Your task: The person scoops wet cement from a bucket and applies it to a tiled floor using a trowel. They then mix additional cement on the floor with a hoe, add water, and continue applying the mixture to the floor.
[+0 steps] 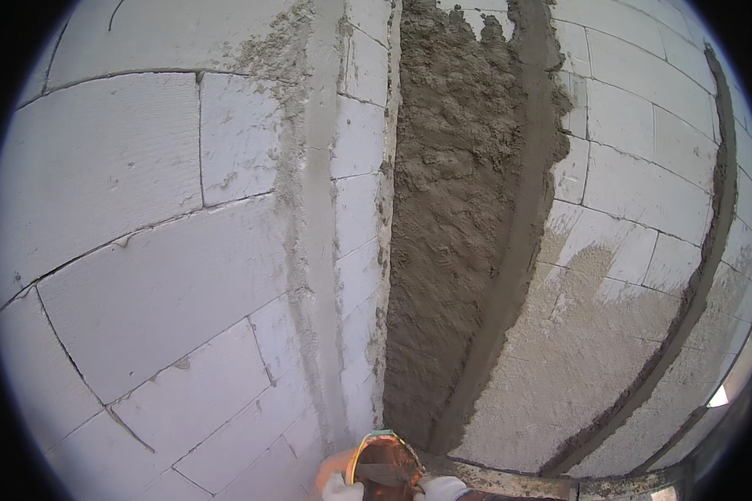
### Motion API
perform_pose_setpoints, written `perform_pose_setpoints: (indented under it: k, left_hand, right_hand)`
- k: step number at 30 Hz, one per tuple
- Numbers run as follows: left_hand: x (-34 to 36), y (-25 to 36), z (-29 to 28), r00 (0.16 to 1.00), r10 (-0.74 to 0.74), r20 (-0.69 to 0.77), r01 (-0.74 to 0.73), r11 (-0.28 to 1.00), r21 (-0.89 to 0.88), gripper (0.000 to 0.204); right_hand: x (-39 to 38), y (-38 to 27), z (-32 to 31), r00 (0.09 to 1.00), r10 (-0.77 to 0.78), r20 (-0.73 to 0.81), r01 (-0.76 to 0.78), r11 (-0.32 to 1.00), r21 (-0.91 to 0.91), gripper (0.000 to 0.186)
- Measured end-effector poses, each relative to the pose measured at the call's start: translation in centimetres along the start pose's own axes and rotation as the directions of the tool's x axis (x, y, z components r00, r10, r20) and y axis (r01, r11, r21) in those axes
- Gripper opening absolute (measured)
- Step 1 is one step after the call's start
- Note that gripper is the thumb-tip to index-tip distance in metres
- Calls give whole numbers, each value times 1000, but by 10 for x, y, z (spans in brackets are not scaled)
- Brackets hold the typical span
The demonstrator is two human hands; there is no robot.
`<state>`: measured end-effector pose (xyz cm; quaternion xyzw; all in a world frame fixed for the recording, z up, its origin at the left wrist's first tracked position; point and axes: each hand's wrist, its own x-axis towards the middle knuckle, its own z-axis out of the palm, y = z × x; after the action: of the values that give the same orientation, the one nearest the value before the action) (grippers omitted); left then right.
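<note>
Left side: white block wall with dark joints [150, 267], pale grey vertical mortar strip [319, 200] running down it. Centre: rough, wet dark-grey mortar panel [451, 192], edged right by a smoother mortar band [518, 225]. Further right: smeared white block wall [643, 175], crossed by a narrow dark mortar strip [702, 284]. Orange bucket with yellow rim [332, 468] sits bottom centre, mouth visible, inside stained, lower part cut off by frame edge. Person's white-gloved left hand [342, 487] at its left rim, white-gloved right hand [443, 488] just beside its right; finger closure can't be told for either.
</note>
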<state>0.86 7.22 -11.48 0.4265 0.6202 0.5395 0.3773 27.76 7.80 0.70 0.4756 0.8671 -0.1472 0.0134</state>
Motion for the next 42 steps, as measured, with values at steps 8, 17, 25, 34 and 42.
perform_pose_setpoints:
  k: [8,17,25,34,42]
  left_hand:
    - [-16,127,-25,622,779,77,-651,459,605,28]
    - [-52,215,-13,732,680,-37,-572,644,508,15]
    - [-85,253,-29,885,453,-107,-359,810,464,18]
    - [-81,271,-19,802,596,42,-549,707,446,16]
    - [-113,312,-59,908,416,47,-415,880,229,34]
  right_hand:
    - [10,30,22,797,-506,-329,451,862,-233,51]
    - [-38,7,-61,928,-260,-266,209,956,-205,37]
    - [-56,-11,-98,940,-147,-307,59,958,-280,27]
    - [-12,-34,-94,917,294,-269,-267,954,134,25]
    - [-63,-23,-107,909,-137,395,-209,669,714,66]
